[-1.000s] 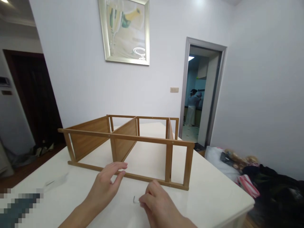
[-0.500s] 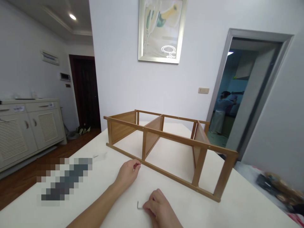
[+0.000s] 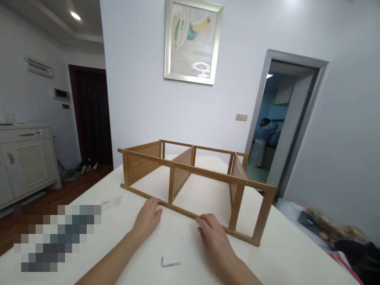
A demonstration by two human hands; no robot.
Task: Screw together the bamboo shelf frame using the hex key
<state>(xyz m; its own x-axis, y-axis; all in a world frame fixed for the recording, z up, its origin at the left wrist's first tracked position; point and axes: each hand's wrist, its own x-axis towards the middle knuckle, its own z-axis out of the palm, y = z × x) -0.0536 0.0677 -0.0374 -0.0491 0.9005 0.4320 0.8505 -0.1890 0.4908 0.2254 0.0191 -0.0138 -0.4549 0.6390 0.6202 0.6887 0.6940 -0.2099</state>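
A brown wooden rack [image 3: 208, 173] with slatless panels between its rails lies on its side on the white table [image 3: 178, 239]. My left hand [image 3: 148, 215] rests its fingertips at the near lower rail, left of the middle upright, thumb held apart. Farther right, my right hand [image 3: 213, 235] lays its fingers over the same rail, its thumb lower and away from the wood. Neither hand visibly grips the rail. An L-shaped hex key [image 3: 172, 265] lies loose on the table between my forearms.
A small clear plastic bag [image 3: 113, 202] lies left of the rack. A blurred-out dark object [image 3: 59, 241] is on the table's left side. Bags and clothing [image 3: 323, 229] are heaped at the right. A person [image 3: 261, 142] stands beyond the doorway.
My right hand has let go of the hex key and moved forward to the lower rail. My left hand has gone from a closed pinch to outstretched fingers. The view has turned rightward.
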